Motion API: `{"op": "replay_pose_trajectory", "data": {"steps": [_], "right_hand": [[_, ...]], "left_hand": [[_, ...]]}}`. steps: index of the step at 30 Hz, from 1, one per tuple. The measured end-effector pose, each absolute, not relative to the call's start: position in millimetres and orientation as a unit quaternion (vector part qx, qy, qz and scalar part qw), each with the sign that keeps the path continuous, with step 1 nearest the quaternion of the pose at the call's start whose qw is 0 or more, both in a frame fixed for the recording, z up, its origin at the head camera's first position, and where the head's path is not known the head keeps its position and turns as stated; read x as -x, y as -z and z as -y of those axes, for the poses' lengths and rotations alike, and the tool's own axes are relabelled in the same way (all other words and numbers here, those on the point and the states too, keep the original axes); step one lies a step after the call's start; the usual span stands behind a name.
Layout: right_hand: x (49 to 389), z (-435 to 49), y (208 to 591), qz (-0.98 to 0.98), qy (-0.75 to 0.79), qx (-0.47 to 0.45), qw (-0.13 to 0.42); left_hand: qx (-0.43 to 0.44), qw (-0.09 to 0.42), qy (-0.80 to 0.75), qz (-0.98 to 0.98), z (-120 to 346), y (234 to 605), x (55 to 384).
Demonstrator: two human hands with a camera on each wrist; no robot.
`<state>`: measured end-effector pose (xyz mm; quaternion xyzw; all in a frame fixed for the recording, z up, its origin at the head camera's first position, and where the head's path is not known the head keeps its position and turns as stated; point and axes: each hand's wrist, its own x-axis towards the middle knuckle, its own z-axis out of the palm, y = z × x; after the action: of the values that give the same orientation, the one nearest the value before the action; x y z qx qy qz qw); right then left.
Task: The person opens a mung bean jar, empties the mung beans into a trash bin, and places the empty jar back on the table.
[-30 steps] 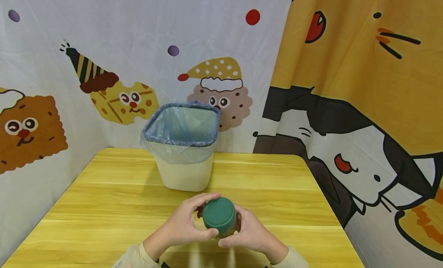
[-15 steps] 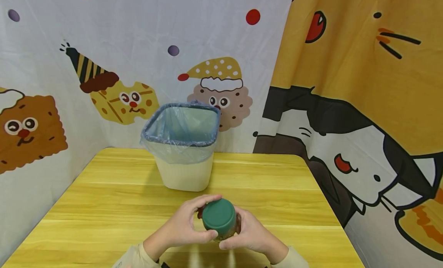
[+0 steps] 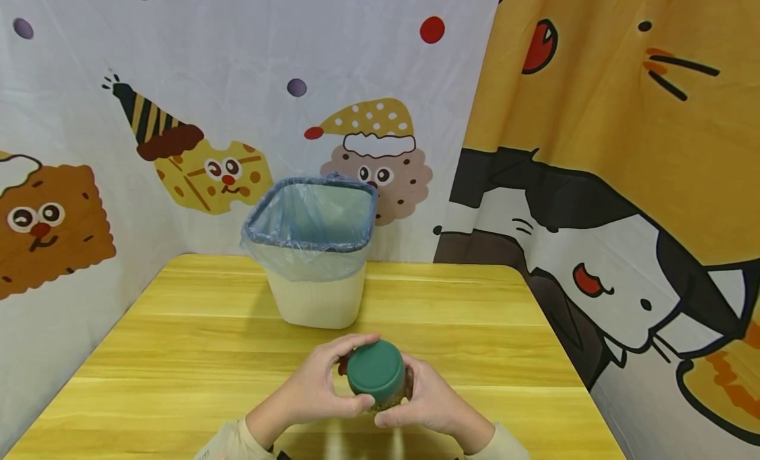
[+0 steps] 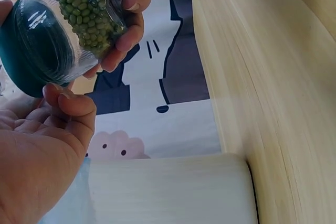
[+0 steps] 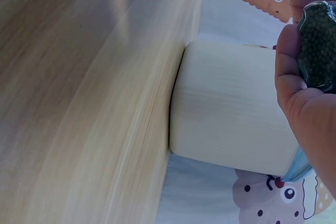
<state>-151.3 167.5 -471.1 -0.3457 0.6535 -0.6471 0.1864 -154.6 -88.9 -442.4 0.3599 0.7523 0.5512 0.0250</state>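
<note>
A clear jar (image 4: 86, 17) of green beans, probably mung beans, is held between both hands near the front of the table, over the wooden top. Its round dark green lid (image 3: 375, 367) faces up in the head view and is on the jar. The left hand (image 3: 317, 384) grips the lid's rim, thumb at the near side and fingers at the far side. Around the jar's body curl the fingers of the right hand (image 3: 436, 400), its thumb at the front. In the right wrist view the beans show beside the right palm (image 5: 310, 108).
Beyond the hands stands a cream waste bin (image 3: 320, 298), lined with a translucent blue bag (image 3: 311, 265) folded over its rim. The yellow wood-grain table (image 3: 178, 341) ends at a cartoon-print curtain (image 3: 368, 51) behind and at the sides.
Both hands keep their grip on the jar and lid. The lid has shifted only a few pixels towards the person.
</note>
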Motion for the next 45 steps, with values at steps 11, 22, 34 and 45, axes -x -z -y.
{"op": "replay_pose_trajectory", "data": {"steps": [11,22,34,45], "right_hand": [[147.3,-166.6,468.0,-0.681,0.638,0.31,0.183],[147.2,-167.8,471.8,-0.652,0.653,0.341,0.181],[147.6,-169.7,470.0,-0.619,0.668,0.355,0.212],[148.4,-169.0,471.3,-0.632,0.659,0.354,0.201]], "left_hand": [[-0.347,0.016,-0.557,-0.755,86.1,443.4,151.2],[-0.362,0.002,-0.546,-0.756,86.6,445.2,152.4],[-0.364,0.022,-0.547,-0.754,88.2,440.5,152.4],[-0.364,0.028,-0.555,-0.748,88.4,442.4,152.2]]}}
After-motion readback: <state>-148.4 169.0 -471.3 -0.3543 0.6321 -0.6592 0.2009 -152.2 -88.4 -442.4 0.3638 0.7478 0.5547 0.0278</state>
